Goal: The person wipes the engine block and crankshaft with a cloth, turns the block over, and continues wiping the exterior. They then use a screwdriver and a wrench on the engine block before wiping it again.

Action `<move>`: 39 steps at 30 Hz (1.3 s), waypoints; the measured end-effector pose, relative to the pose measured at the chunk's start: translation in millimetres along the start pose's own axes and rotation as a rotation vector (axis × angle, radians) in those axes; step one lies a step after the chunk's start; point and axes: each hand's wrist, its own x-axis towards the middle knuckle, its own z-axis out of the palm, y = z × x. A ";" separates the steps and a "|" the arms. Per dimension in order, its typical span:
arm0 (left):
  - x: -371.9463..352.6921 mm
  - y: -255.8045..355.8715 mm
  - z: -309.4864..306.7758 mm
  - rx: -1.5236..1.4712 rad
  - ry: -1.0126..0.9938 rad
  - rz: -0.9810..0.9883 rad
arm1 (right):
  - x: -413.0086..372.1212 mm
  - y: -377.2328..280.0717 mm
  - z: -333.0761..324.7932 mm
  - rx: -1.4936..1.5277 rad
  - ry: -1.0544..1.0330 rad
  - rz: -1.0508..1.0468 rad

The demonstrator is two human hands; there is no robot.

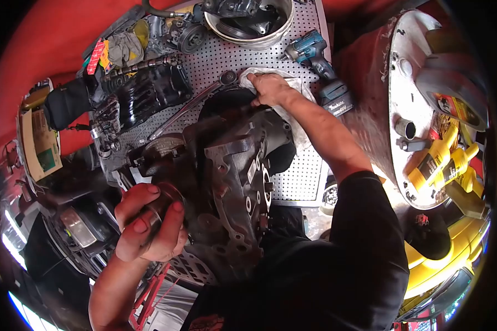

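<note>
Engine housing point(232, 182), frame centre, grimy | right hand point(270, 88) is clutching rag point(298, 88) against its top | left hand point(149, 223) is gripping round fitting point(163, 201) | wiping seemingly unfinished

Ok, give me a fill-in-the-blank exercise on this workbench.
1. The left hand holds a round part, and the right hand presses a white ___ beside the housing.
2. The bottles at the right are ___ in colour.
3. The drill lies on a table full of small ___.

Missing words: rag, yellow, holes.
</note>
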 end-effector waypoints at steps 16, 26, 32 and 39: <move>-3.9 -0.6 -2.9 0.013 -0.078 0.001 | 49.1 -39.6 9.8 0.665 -0.216 -0.018; -5.6 -4.2 -3.5 0.118 -0.060 0.086 | -22.5 -12.9 -22.8 0.354 0.036 0.123; -4.5 -6.4 1.3 0.113 -0.015 0.093 | -99.9 -15.4 -60.1 0.972 0.796 0.306; -0.8 0.7 -9.3 0.196 -0.062 0.096 | -191.2 -40.7 36.1 1.476 1.206 0.204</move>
